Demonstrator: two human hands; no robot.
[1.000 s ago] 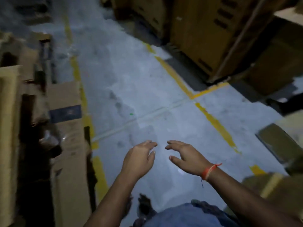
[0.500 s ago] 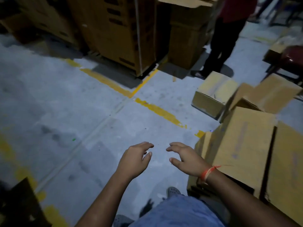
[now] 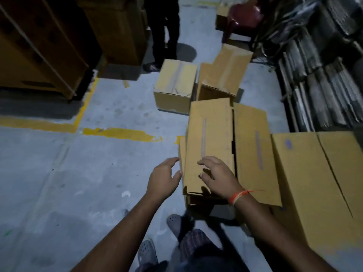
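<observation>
Box to lift: The near box is lying right under the right hand and just past the thumb of the left hand.
Left hand: It is hanging open beside the box's left edge, with its fingers loosely bent, and it is holding nothing.
Right hand: It is spreading open over the box top and holding nothing. I cannot tell if it is touching the cardboard.
Good grip: I think the hands should be going wide, one on each long side and down low, so the box is not tipping.
Good lift: The neighbour box, on the far side of the right hand, is sitting very close, so lifting straight up looks safest.
Feet: The floor to the left of the left hand is giving room to step back.
Hard to see, big stacks: The tall cartons far ahead of the left hand are running out of the picture.
Hard to see, shelves: The bundles far ahead of the right hand are looking blurry.
Hard to see, standing person: Only dark legs are showing, far ahead of both hands.
Hard to see, under the box: Its near end is sitting on something dark that I cannot make out.
Hard to see, marks: The purple marks on the box tops are too faint to read.
</observation>
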